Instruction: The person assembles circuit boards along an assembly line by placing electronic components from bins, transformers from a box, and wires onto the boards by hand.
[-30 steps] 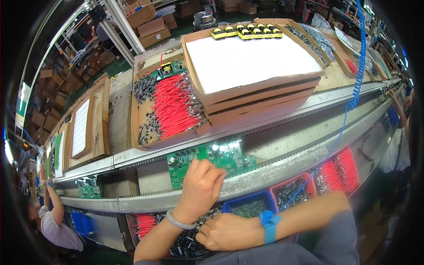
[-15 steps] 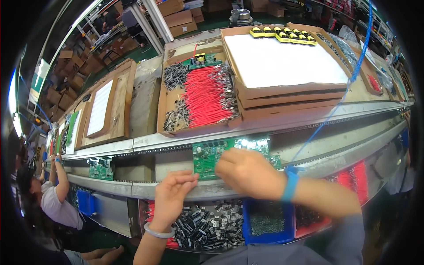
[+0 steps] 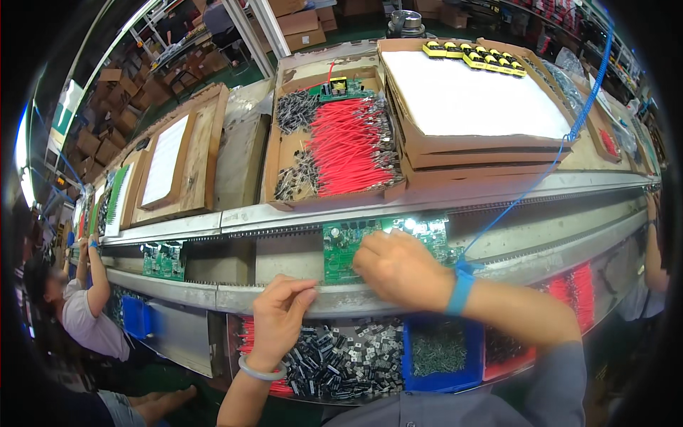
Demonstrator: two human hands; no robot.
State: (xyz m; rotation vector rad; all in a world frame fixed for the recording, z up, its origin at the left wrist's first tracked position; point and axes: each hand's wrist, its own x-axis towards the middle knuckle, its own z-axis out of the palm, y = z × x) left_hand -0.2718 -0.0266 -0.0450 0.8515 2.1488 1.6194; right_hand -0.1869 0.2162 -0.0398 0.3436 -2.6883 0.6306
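Your right hand (image 3: 402, 272), its grip hidden, covers part of a shiny green board (image 3: 337, 257) studded with dark parts (image 3: 350, 226). Your left hand (image 3: 278, 313) curls, hold unclear.

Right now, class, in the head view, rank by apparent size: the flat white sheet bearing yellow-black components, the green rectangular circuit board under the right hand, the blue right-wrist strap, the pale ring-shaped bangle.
1. White sheet
2. Green circuit board, partly hidden
3. Blue strap and pale bangle: too alike to rank
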